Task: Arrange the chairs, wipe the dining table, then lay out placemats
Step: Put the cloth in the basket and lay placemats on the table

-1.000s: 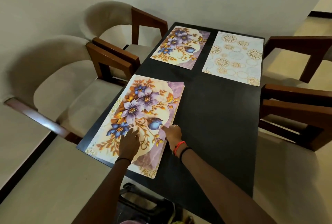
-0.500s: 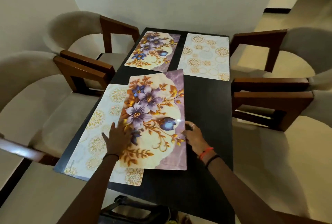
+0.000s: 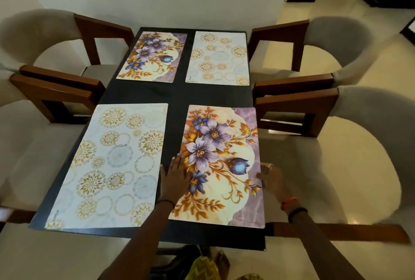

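Several placemats lie on the black dining table [image 3: 177,93]. A flowered placemat [image 3: 224,145] lies at the near right and a pale placemat with gold circles [image 3: 114,163] at the near left. At the far end lie a second flowered placemat [image 3: 152,57] and a second circle placemat [image 3: 219,58]. My left hand [image 3: 175,178] rests flat on the left edge of the near flowered placemat, fingers spread. My right hand [image 3: 272,178] touches its right edge at the table's side, fingers apart.
Two beige chairs with brown wooden arms stand on the left [image 3: 56,86] and two on the right [image 3: 298,91], pushed in against the table. A white wall is behind the far end. A dark bag [image 3: 179,261] sits on the floor under the near edge.
The flowered placemat has slid from on top of the circle placemat at the near left across to the near right. Both hands moved right with it, and the circle placemat is uncovered.
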